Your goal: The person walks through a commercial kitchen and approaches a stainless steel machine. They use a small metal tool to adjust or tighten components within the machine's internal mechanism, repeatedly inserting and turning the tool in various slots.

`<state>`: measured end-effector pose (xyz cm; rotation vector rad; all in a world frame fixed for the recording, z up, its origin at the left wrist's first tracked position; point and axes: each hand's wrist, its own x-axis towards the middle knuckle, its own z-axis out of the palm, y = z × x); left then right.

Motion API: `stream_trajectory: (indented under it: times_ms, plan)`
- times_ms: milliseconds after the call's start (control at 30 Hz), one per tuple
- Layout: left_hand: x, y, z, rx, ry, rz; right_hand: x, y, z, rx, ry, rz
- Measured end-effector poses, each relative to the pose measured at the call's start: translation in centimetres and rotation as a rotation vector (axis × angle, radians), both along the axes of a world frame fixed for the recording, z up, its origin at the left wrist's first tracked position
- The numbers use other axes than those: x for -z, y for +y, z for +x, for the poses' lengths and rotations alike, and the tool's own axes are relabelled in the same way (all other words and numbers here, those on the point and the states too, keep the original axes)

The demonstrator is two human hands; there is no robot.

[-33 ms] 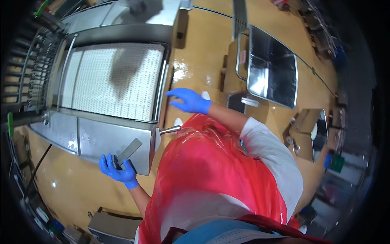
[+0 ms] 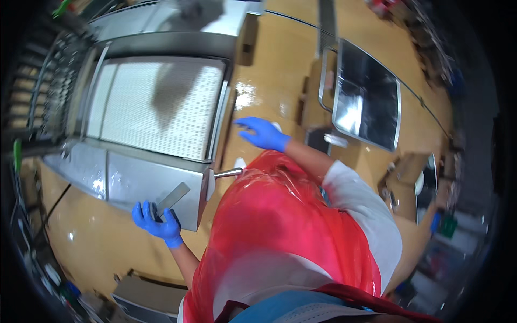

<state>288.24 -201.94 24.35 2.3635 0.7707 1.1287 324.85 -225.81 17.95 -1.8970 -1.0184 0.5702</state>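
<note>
My left hand [image 2: 158, 225], in a blue glove, is closed around the dark handle of a flat metal spatula [image 2: 176, 195]. Its grey blade points up and to the right, over the metal side cover of a conveyor. My right hand [image 2: 261, 133], gloved in blue too, hangs in front of my red apron [image 2: 280, 215]. Its fingers are apart and slightly bent, and I see nothing in them. Just left of it is the end of the white perforated conveyor belt [image 2: 161, 102]. A metal lever [image 2: 229, 172] sticks out from the conveyor's corner.
An open steel tub cart [image 2: 369, 97] with a handle stands on the tan floor at the far right. Nearer on the right is a smaller metal bin [image 2: 412, 188]. Bars of a rack [image 2: 32, 91] line the far left. A low metal box [image 2: 148, 296] sits behind my left arm.
The view has shifted slightly, so the conveyor and cart sit a little farther right. My right hand has moved a little to the right. The left hand keeps hold of the spatula.
</note>
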Motion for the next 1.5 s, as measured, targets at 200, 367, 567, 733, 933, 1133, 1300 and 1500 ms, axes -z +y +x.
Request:
stream_trajectory:
  times_ms: [200, 367, 567, 733, 933, 1133, 1300, 1500]
  plan:
    - [-3.8, -0.8, 2.8, -0.325, 0.289, 0.320, 22.6, -19.8, 8.1, 0.235, 0.028, -0.373]
    - [-5.8, -4.1, 4.1, -0.644, 0.388, 0.370, 30.8, -33.1, 14.9, -0.577, -0.338, -1.128]
    - [-0.3, -12.5, 0.7, -1.017, 0.380, 0.189, 23.9, -33.3, 18.0, 0.100, 0.425, -0.754]
    - [10.1, -27.9, -4.4, -1.053, 0.710, -0.523, 31.6, -29.8, 24.1, -0.522, -0.237, -0.742]
    - [16.8, -45.0, -6.0, -0.595, 0.523, -1.601, 33.6, -18.5, 28.3, -0.366, 0.236, -0.590]
    - [22.6, -52.4, -7.0, -0.963, 0.364, -1.567, 25.6, -9.0, 26.7, -0.053, 0.594, -0.518]
    - [27.1, -53.4, -8.4, -0.847, 0.278, -1.401, 23.4, -7.8, 21.6, -0.217, 0.365, -0.436]
    - [29.0, -51.0, -16.4, -0.693, 0.040, -1.426, 19.3, -7.4, 12.2, -0.112, -0.058, 0.007]
